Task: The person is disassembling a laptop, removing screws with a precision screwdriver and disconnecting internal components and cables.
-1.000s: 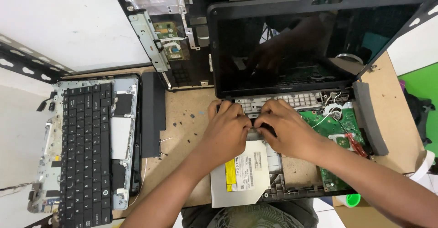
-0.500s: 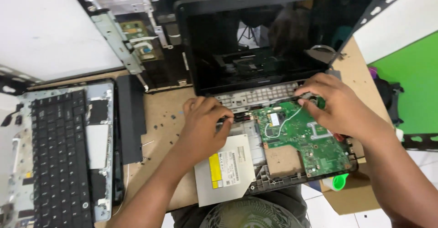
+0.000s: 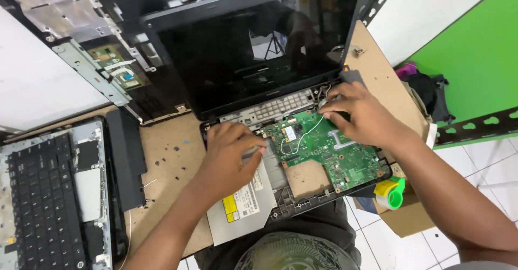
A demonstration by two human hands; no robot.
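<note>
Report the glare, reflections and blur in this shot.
Head view: the dark laptop screen mirrors the room and a dim figure; the white surface at left is washed out bright; the left hand, right hand and green circuit board are sharp, lit evenly, with soft shadows.

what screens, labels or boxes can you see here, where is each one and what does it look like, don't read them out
Laptop screen: upright behind the opened base, dark rectangle, switched off, showing reflections.
Drive label: on the silver optical drive below the left hand, white with a yellow patch.
Board sticker: small white rectangle on the green circuit board, left of the right hand.
Cardboard box: brown, at the table's lower right edge.
</note>
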